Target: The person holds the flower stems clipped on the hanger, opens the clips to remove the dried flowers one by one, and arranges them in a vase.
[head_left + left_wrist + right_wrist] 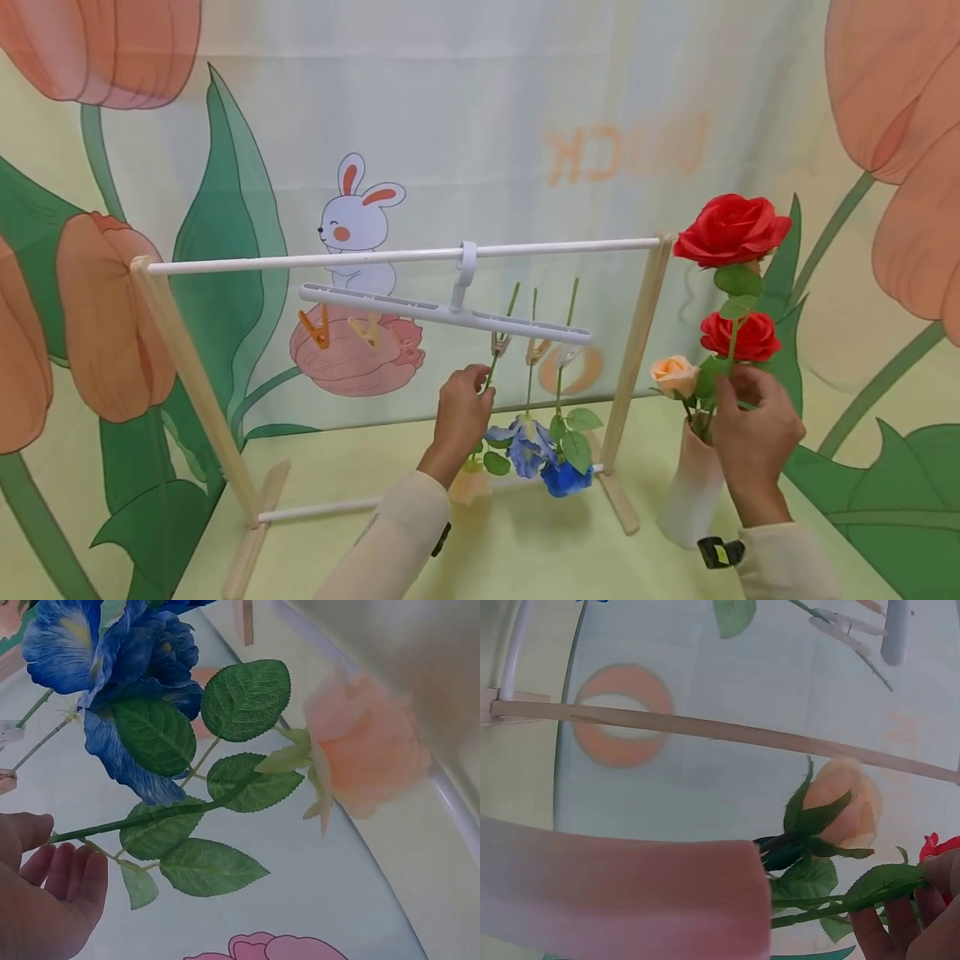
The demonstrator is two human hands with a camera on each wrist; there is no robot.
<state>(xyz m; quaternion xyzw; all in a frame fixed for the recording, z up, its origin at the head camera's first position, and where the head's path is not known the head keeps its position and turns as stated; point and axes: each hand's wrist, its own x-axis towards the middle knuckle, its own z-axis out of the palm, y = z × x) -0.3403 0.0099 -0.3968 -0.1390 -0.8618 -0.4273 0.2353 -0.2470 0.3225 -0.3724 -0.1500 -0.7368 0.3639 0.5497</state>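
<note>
My left hand (462,412) pinches the green stem of a peach rose (367,746) that hangs head down from a clothespin (500,343) on the white hanger (453,317). Beside it, a pale blue flower (528,446) and a deep blue flower (566,479) hang upside down from two more pins. On the right, my right hand (757,433) grips the stem of a tall red rose (731,232), just above the pale pink vase (693,492). A second red rose (742,336) and another peach rose (675,377) stand close to those fingers.
The hanger hooks over the white top bar (315,260) of a wooden-legged rack and tilts down to the right. An orange clothespin (318,329) and a yellow clothespin (367,331) hang at its left end. Behind is a printed curtain (480,125).
</note>
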